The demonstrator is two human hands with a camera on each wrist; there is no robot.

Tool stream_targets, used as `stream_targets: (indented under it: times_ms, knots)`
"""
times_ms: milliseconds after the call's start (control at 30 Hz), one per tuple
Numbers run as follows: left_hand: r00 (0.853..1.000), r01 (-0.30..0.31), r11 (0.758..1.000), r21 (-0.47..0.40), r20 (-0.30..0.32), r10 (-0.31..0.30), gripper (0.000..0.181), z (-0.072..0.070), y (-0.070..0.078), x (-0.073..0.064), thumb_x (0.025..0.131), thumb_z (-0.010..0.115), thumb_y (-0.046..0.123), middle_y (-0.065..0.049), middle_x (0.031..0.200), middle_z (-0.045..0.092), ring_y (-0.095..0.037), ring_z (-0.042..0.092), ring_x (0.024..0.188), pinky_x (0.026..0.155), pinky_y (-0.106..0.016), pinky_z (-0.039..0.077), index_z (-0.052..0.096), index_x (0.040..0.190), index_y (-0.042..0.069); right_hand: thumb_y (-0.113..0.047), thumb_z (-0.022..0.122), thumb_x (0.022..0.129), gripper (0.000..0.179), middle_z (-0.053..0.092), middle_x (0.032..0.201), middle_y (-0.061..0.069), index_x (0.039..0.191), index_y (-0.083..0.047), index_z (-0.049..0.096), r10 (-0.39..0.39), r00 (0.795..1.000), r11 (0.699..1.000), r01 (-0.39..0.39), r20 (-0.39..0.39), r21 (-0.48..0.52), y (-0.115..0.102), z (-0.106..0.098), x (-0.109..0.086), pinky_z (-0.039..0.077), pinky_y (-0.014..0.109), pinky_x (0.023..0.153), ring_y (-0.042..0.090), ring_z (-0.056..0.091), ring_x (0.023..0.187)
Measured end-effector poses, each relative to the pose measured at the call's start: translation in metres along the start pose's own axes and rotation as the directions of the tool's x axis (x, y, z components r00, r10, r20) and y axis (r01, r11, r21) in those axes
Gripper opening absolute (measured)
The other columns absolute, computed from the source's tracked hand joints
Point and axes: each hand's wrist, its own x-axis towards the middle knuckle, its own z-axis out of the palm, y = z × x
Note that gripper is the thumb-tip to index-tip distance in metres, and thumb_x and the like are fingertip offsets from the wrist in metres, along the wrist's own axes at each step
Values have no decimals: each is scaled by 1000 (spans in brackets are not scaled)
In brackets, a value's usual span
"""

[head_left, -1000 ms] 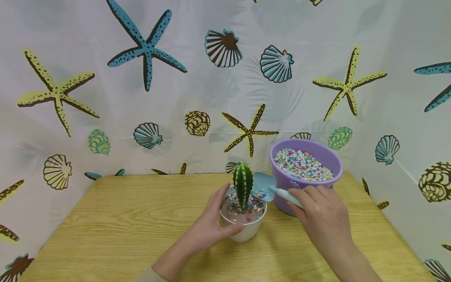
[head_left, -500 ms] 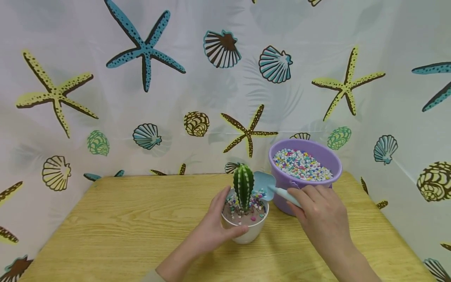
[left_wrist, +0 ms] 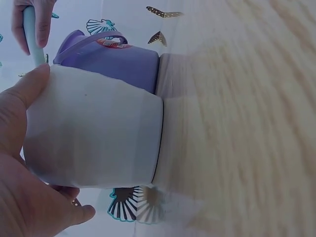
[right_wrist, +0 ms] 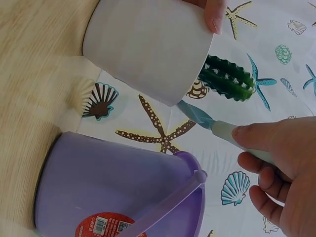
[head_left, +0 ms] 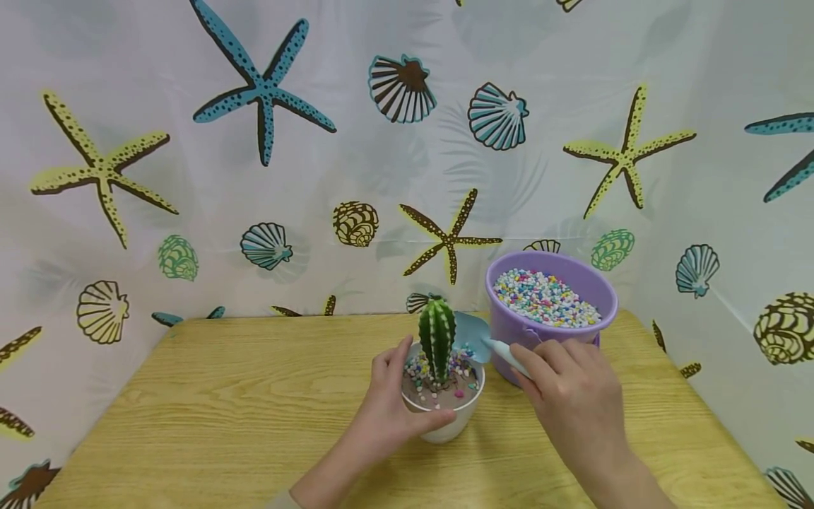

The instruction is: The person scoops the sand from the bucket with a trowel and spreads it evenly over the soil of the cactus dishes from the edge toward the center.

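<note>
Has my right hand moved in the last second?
Yes, slightly: in the head view, the right hand has shifted left against the purple bucket.

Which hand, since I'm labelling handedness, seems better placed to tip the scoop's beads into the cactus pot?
Likely the right hand: it grips the blue scoop, whose blade, bearing beads, is at the white pot. The left hand holds the pot, so steadying suits it.

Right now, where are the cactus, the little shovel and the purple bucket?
Cactus (head_left: 437,339), head view, middle of its stem.
Little shovel (head_left: 502,351), head view, on its handle.
Purple bucket (right_wrist: 113,177), right wrist view, on its outer wall.
</note>
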Motion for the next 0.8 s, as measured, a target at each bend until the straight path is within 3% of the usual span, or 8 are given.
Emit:
stream_targets:
  times_ms: [200,367,800]
  knots:
    - [1000,9,1000,24,-21,-9,131,2,2,-1,76,103,51,-24,165,28,-50,41,151,121,-66,41,25,176,19,-17,88,91,24,74,90,4,115,-11,85,-20,999,1000,20,-25,-3,-4,2,-1,55,48,72,28,63,80]
    - [999,3,999,32,-47,-1,132,2,2,-1,76,103,50,-25,165,29,-49,40,152,122,-65,40,25,176,16,-15,86,91,23,73,89,4,113,-10,85,-50,996,999,50,-79,1,-6,4,0,54,47,70,28,61,78]
    - [998,-4,1000,26,-60,5,131,2,2,-1,76,103,50,-25,163,30,-47,40,152,122,-64,41,25,176,14,-8,95,83,30,71,89,3,112,-11,86,-46,997,999,47,-63,18,-11,8,-1,53,44,68,27,59,78]
